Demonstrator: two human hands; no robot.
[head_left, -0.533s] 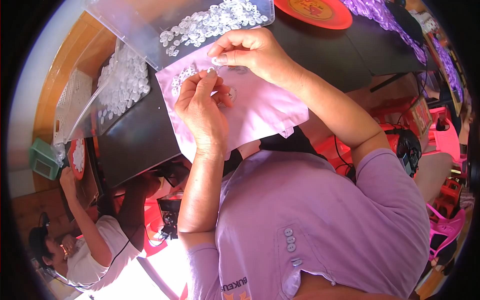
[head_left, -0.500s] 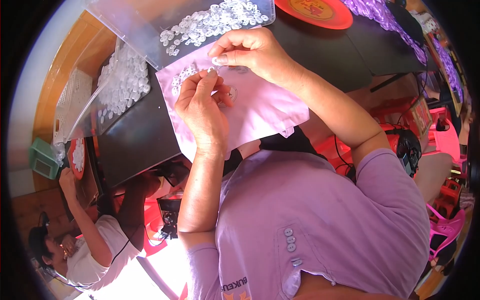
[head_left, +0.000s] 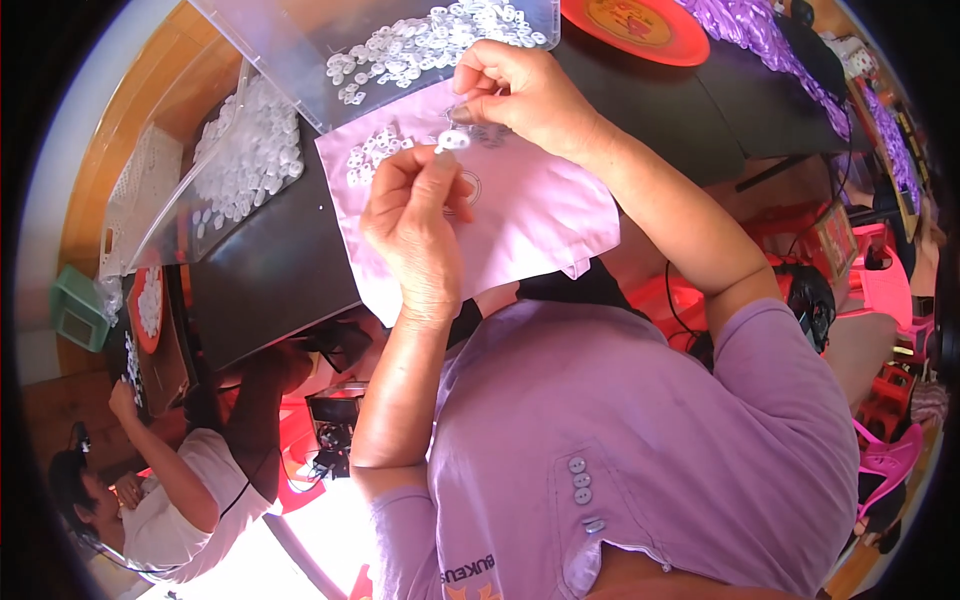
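Note:
Between the thumb and forefinger of my left hand (head_left: 415,215) is a small white plastic piece (head_left: 454,140) with dark spots. Just above it, my right hand (head_left: 515,100) is closed in a pinch, its fingertips almost at the piece. What those fingers hold is too small to make out. Both hands are over a pink cloth (head_left: 540,215) spread over the table's near edge. A little heap of similar white pieces (head_left: 372,155) lies on the cloth beside my left hand, and a few more lie partly hidden behind my right hand.
Beyond the cloth, a clear plastic bin (head_left: 300,60) contains many white pieces. Another clear container (head_left: 245,160) of white pieces is at left. A red round plate (head_left: 640,30) and purple shiny material (head_left: 770,50) lie at far right. A co-worker (head_left: 180,490) sits at lower left near a green basket (head_left: 78,310).
Both hands have shifted slightly right. The white piece in my left hand now shows more fully, and my right fingertips have risen a little. The co-worker's hand has moved down.

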